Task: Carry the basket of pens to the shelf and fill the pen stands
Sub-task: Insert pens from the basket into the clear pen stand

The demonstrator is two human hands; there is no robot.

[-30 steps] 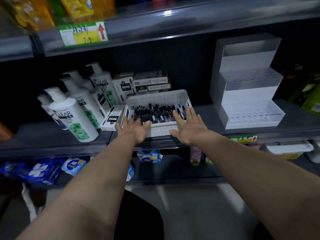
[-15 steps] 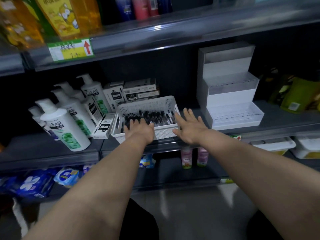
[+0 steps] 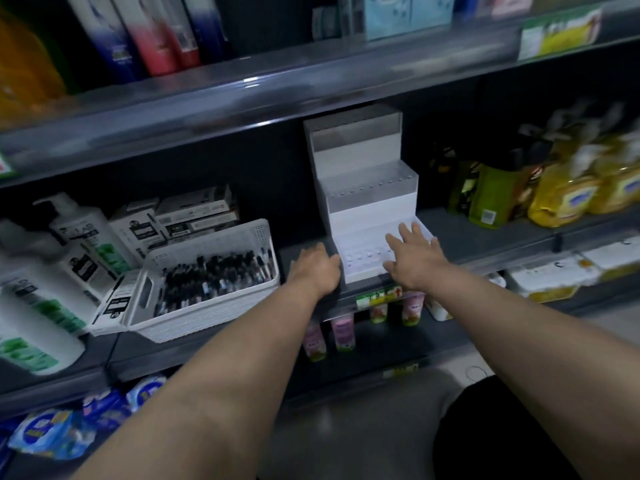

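With your right hand (image 3: 414,259) spread flat on the tiered pen stand (image 3: 367,206) and your left hand (image 3: 317,268) at its side (grip unclear), I'd nudge it squarely toward the basket of pens (image 3: 207,311) left of centre on the shelf (image 3: 485,244).

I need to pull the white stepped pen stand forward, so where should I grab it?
Probably by both side walls of the lowest step, reaching from the front: the pen stand rises tall toward the back, and its low front edge faces you.
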